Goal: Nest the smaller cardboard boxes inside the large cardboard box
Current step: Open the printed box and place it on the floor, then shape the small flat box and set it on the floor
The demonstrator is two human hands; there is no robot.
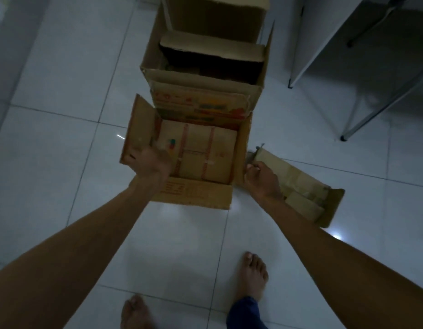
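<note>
An open smaller box (pixel 196 160) is held by both hands above the tiled floor (pixel 63 115).
The left hand (pixel 151 162) is curled over the box's left flap, its fingers clamped on it; the right hand (pixel 260 176) is closed on the right wall. Just beyond the fingers stands the large box (pixel 203 91); beside the right fingers a flattened box (pixel 298 186) lies. A white desk (pixel 372 43) stands further right.
</note>
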